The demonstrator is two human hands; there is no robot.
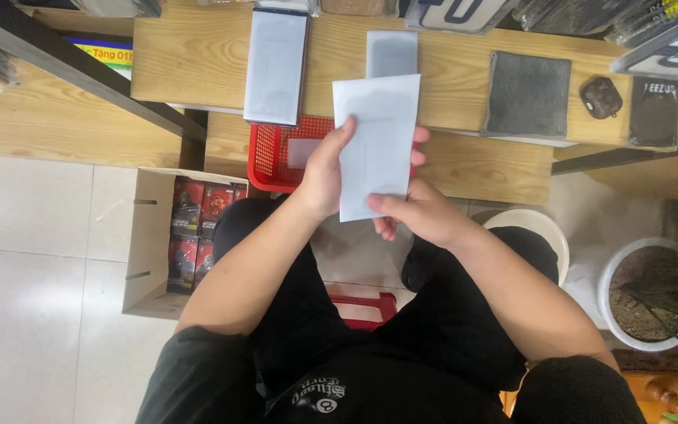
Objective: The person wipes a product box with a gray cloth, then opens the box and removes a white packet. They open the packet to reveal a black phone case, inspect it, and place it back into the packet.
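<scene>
A person is sitting on a red stool (366, 306) and looking down at both hands in the middle of the frame. The left hand (325, 169) is curling around the left edge of a flat white packet (377, 133), with the thumb on the front. The right hand (417, 212) is pinching the bottom corner of the same packet, thumb lying across the front and fingers tucked behind. The packet is standing up tall, above the person's lap and in front of a red basket (272, 157). Behind it, along the top of the frame, a wooden table (198, 63) is holding a long white packet (276, 67), a smaller grey packet (391, 53) and a dark grey cloth (529, 94). At the lower left, a cardboard box (147, 243) of red packs is sitting on the floor. A white plant pot (614, 271) is standing at the right.
</scene>
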